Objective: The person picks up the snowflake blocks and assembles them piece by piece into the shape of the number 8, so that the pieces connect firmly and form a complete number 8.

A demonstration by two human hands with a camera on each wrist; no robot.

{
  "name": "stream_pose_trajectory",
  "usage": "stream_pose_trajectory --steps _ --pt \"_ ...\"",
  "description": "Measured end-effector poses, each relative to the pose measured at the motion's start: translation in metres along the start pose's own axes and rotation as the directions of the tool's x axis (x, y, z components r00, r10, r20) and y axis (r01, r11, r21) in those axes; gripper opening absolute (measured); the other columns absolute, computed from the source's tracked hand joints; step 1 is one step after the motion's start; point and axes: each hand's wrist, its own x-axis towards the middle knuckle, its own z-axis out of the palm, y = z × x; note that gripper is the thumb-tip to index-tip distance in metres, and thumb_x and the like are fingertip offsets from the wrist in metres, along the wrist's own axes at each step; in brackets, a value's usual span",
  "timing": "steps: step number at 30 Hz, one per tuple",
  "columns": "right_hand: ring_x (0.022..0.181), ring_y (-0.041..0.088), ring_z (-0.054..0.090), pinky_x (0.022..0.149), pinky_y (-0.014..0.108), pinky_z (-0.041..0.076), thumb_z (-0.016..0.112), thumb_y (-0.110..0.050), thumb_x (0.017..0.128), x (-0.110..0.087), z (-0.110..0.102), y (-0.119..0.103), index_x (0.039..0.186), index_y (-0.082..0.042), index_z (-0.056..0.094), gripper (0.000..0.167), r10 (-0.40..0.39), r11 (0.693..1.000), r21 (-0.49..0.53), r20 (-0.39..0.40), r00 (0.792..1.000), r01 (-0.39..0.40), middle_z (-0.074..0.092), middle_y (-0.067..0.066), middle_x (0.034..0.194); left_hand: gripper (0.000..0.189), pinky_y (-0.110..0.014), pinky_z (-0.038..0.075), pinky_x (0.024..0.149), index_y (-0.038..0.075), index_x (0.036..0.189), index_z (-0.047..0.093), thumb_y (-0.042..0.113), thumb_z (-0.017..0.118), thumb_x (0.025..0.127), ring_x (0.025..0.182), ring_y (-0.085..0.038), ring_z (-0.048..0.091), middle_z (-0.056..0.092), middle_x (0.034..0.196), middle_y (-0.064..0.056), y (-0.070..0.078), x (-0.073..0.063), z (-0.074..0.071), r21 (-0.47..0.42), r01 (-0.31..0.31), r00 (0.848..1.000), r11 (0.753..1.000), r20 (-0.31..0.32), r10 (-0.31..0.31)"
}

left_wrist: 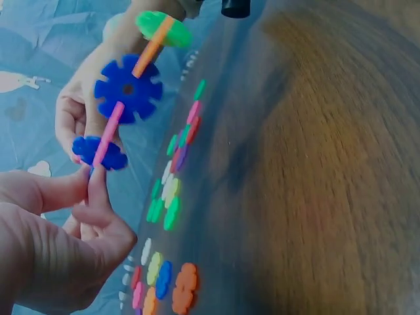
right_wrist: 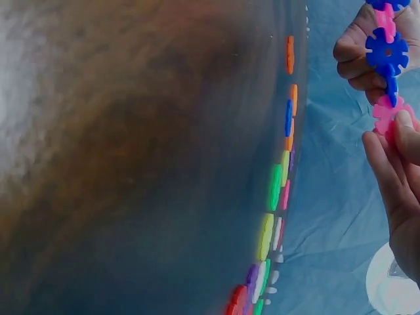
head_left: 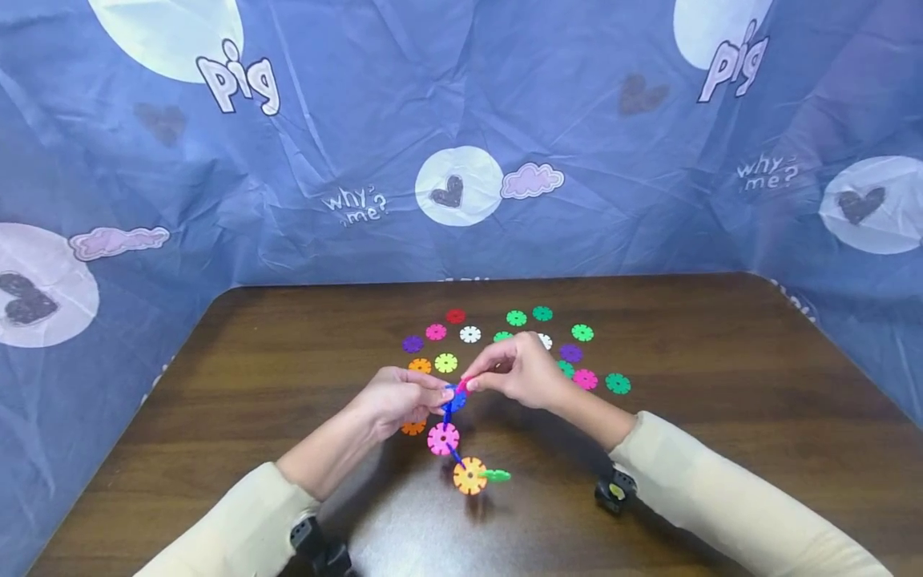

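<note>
My left hand (head_left: 400, 401) pinches a notched blue snowflake disc (head_left: 456, 401) at the top of a linked chain of plastic discs. Between the thumb and fingers of my right hand (head_left: 522, 370) is a pink snowflake disc (right_wrist: 392, 117), its edge meeting a blue disc in the right wrist view. The chain hangs down toward the near side of the table. Along it are a pink disc (head_left: 443, 439), a yellow-orange disc (head_left: 470, 476) and, at the end, a green disc (head_left: 496, 476). Another blue disc (left_wrist: 128, 89) shows flat in the left wrist view.
Loose snowflake discs in several colours lie on the brown wooden table (head_left: 288, 344) beyond and around the hands, among them a red disc (head_left: 456, 316), a yellow disc (head_left: 446, 363) and a teal disc (head_left: 618, 384). A blue printed cloth (head_left: 404, 96) hangs behind the table.
</note>
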Motion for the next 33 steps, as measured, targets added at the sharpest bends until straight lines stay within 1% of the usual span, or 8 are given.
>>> stream_pose_trajectory --steps 3,6,10,13,18,25,30,33 --pt "0.066 0.009 0.067 0.053 0.019 0.051 0.082 -0.012 0.073 0.002 -0.004 0.000 0.082 -0.007 0.078 0.010 -0.019 1.000 -0.014 0.042 0.999 0.019 0.076 0.006 0.079 0.029 -0.017 0.046 0.058 -0.009 0.111 0.066 0.007 0.069 0.086 0.062 -0.005 0.060 0.066 0.063 0.006 -0.002 -0.001 0.000 0.013 -0.003 1.000 1.000 0.004 0.003" --pt "0.072 0.003 0.068 0.064 0.025 0.058 0.081 -0.010 0.074 0.006 -0.009 -0.002 0.083 -0.006 0.077 0.010 -0.048 0.999 0.001 0.120 0.992 0.048 0.076 0.007 0.081 0.028 -0.020 0.052 0.065 -0.006 0.109 0.068 0.010 0.070 0.086 0.066 -0.005 0.063 0.069 0.069 0.005 -0.003 -0.003 -0.003 0.046 -0.021 0.999 0.999 0.032 0.020" --pt "0.075 0.003 0.068 0.071 0.030 0.060 0.078 -0.004 0.077 0.011 -0.016 -0.005 0.086 0.000 0.075 0.010 -0.056 0.994 0.106 0.205 0.977 0.035 0.075 0.014 0.084 0.027 -0.021 0.056 0.069 -0.008 0.108 0.067 0.011 0.067 0.088 0.065 -0.004 0.063 0.069 0.069 0.005 0.002 -0.005 -0.007 0.070 -0.050 0.996 0.996 0.078 0.045" --pt "0.076 0.003 0.069 0.075 0.028 0.060 0.076 -0.002 0.078 0.013 -0.017 -0.006 0.088 0.003 0.074 0.011 -0.057 0.988 0.151 0.233 0.971 0.022 0.075 0.018 0.086 0.026 -0.021 0.057 0.069 -0.008 0.108 0.066 0.009 0.066 0.089 0.064 -0.005 0.063 0.069 0.069 0.005 0.005 -0.004 -0.009 0.072 -0.057 0.994 0.996 0.096 0.050" --pt "0.076 0.002 0.069 0.074 0.029 0.060 0.076 -0.001 0.078 0.013 -0.014 -0.003 0.089 0.004 0.074 0.012 -0.045 0.984 0.181 0.228 0.973 0.003 0.074 0.020 0.088 0.024 -0.020 0.056 0.068 -0.008 0.106 0.068 0.008 0.067 0.088 0.063 -0.004 0.060 0.068 0.069 0.006 0.003 -0.004 -0.008 0.070 -0.055 0.995 0.996 0.093 0.049" --pt "0.076 0.012 0.071 0.072 0.029 0.060 0.077 -0.004 0.079 0.009 -0.009 0.006 0.091 0.004 0.074 0.015 -0.023 0.984 0.179 0.216 0.976 -0.016 0.075 0.018 0.087 0.027 -0.018 0.055 0.068 -0.011 0.109 0.065 0.007 0.065 0.089 0.062 -0.003 0.057 0.066 0.067 0.007 -0.002 -0.003 -0.005 0.030 -0.047 0.994 0.998 0.103 0.044" --pt "0.080 0.008 0.072 0.077 0.027 0.060 0.076 -0.003 0.079 0.004 -0.012 0.010 0.094 0.004 0.074 0.017 -0.009 0.981 0.191 0.204 0.979 -0.031 0.075 0.018 0.091 0.029 -0.017 0.054 0.066 -0.011 0.111 0.065 0.008 0.065 0.089 0.063 -0.003 0.057 0.066 0.067 0.007 -0.003 -0.002 -0.002 0.021 -0.052 0.994 0.998 0.098 0.050" --pt "0.088 0.014 0.073 0.081 0.028 0.059 0.076 -0.004 0.080 0.000 -0.016 0.011 0.100 0.005 0.072 0.022 0.001 0.978 0.204 0.207 0.978 -0.044 0.074 0.020 0.097 0.028 -0.017 0.053 0.066 -0.010 0.112 0.064 0.008 0.065 0.090 0.063 -0.004 0.057 0.065 0.067 0.007 -0.002 -0.001 -0.002 0.017 -0.046 0.994 0.999 0.095 0.044"
